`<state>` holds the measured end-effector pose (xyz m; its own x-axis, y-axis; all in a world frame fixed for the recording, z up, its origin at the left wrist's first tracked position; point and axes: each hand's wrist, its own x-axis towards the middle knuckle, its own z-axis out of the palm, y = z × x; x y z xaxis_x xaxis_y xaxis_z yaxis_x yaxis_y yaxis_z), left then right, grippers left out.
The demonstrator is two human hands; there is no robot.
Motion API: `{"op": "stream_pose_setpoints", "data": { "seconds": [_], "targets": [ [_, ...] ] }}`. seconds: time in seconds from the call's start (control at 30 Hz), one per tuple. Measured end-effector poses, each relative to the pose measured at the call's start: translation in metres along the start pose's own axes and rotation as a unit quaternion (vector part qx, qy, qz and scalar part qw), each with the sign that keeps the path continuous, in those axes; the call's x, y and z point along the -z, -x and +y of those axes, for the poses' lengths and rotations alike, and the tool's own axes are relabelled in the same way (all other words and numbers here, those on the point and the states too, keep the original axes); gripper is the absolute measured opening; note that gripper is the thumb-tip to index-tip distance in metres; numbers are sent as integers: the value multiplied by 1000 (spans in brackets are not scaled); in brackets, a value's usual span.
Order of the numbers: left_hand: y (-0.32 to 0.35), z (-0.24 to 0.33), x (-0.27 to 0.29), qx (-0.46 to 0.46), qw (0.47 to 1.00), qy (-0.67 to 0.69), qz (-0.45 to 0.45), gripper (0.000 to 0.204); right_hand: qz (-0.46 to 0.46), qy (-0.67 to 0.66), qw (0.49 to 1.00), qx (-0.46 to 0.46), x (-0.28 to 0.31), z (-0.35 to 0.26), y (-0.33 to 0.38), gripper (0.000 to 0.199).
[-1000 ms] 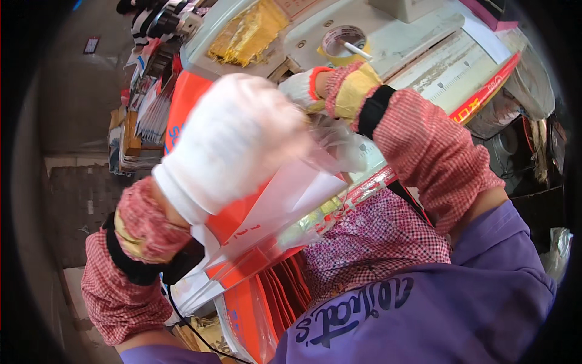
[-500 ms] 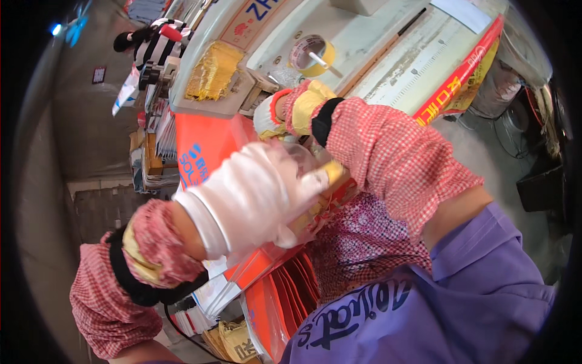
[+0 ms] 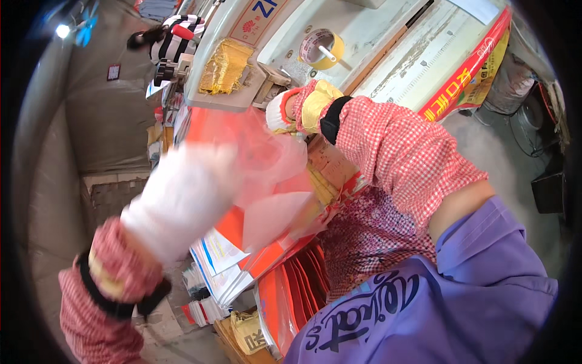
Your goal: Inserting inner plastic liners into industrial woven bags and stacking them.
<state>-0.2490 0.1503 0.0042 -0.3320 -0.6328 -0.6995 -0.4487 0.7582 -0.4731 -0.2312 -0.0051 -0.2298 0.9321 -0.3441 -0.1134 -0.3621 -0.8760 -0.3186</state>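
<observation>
My left hand (image 3: pixel 203 185), in a white glove, is smeared by motion at the left of the stack of orange-red printed sheets or bags. A thin, see-through plastic film (image 3: pixel 276 161) spreads beside its fingers, over the orange-red pile (image 3: pixel 230 225). Whether the fingers grip the film is too blurred to tell. Farther off, my right hand (image 3: pixel 282 112), in a white glove with a red edge, lies at the front of a pale machine (image 3: pixel 221 97). Its fingers are mostly hidden. Both forearms wear red checked sleeves with black bands.
On the pale worktop (image 3: pixel 388 79) lies a tape roll (image 3: pixel 321 50) with a white stick across it. A yellow woven patch (image 3: pixel 225 67) hangs on the machine. Folded red bags (image 3: pixel 294 297) and white printed sheets (image 3: pixel 221 261) lie below. Another person (image 3: pixel 176 39) is behind, at far left.
My left hand has swung left, away from the middle of the pile. The clear film is now spread out and more of the pile shows. My right hand stays at the machine.
</observation>
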Motion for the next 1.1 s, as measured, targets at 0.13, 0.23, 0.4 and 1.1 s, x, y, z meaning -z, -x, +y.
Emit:
{"op": "stream_pose_setpoints", "data": {
  "seconds": [0.13, 0.23, 0.4, 1.1],
  "targets": [
    [-48, -11, -34, 3, 979, 158, 126, 12, 22, -72, 997, -35, -12, -2, -8, 31],
    [-48, 19, -25, -130, 902, 370, -182, 28, 73, 39, 995, -47, -23, -11, -32, 28],
    [4, 36, -8, -34, 883, 123, -451, 31, 40, -5, 997, -70, -23, -1, -3, 17],
    [8, 113, -34, -151, 904, 399, -42, 19, 403, -295, 842, -203, 11, -89, 133, 32]
  ]
}}
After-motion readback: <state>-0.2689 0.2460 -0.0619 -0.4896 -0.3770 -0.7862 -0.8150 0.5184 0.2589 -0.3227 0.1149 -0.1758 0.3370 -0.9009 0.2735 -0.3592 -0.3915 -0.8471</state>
